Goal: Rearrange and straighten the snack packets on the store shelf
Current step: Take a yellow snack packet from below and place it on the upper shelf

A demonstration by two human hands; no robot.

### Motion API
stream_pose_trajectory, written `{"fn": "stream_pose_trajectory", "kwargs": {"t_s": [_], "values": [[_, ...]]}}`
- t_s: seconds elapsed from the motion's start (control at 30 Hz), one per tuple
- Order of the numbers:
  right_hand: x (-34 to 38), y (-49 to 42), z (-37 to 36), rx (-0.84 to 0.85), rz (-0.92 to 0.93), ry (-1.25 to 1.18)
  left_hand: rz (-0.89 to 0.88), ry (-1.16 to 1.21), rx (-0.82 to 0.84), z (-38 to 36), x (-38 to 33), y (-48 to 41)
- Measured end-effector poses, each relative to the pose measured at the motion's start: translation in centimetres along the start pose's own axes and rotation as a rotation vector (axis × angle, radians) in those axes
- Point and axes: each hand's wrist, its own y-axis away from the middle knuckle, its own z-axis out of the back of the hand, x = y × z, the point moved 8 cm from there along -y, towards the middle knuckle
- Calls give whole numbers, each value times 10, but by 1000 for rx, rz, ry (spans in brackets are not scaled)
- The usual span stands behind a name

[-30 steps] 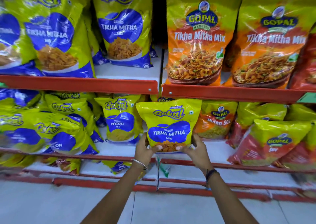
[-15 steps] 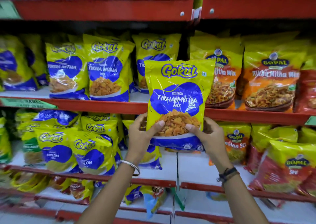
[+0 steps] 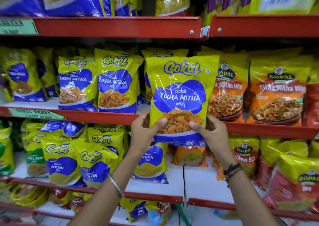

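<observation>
A yellow and blue Gokul Tikha Mitha Mix packet [image 3: 179, 94] is held upright in front of the middle shelf [image 3: 96, 116]. My left hand [image 3: 144, 132] grips its lower left corner and my right hand [image 3: 209, 133] grips its lower right corner, thumbs on the front. The packet's base hangs just below the red shelf lip. Two matching Gokul Tikha Mitha packets [image 3: 115, 84] stand to its left on that shelf. Another one is partly hidden behind the held packet.
Orange Gopal Tikha Mitha Mix packets [image 3: 276, 94] stand to the right on the same shelf. Gokul Nylon Sev packets [image 3: 93, 160] lean untidily on the shelf below. Red Gopal Sev packets [image 3: 296, 182] sit at lower right. Another red shelf [image 3: 117, 26] runs overhead.
Both hands have lifted the packet from the lower shelf up to the middle shelf's level. The view has tilted upward with it.
</observation>
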Motion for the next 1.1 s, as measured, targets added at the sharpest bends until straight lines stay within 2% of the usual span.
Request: {"fn": "stream_pose_trajectory", "kwargs": {"t_s": [0.2, 0.53, 0.7, 0.9, 1.03, 1.1], "values": [[15, -69, -31, 25, 124, 53, -84, -127, 38, 10, -8, -70], [-46, -112, -63, 19, -14, 185, 20, -286, 25, 16, 52, -119], [-48, -114, -64, -15, -13, 250, 37, -392, 32, 13, 59, -124], [-41, -124, -60, 35, -25, 375, 85, -606, 134, 9, 47, -139], [-11, -158, -39, -159, 14, 312, -68, -527, -50, 16, -7, -176], [7, -180, -35, -244, 44, 297, -53, -567, -103, 15, -19, -200]]}}
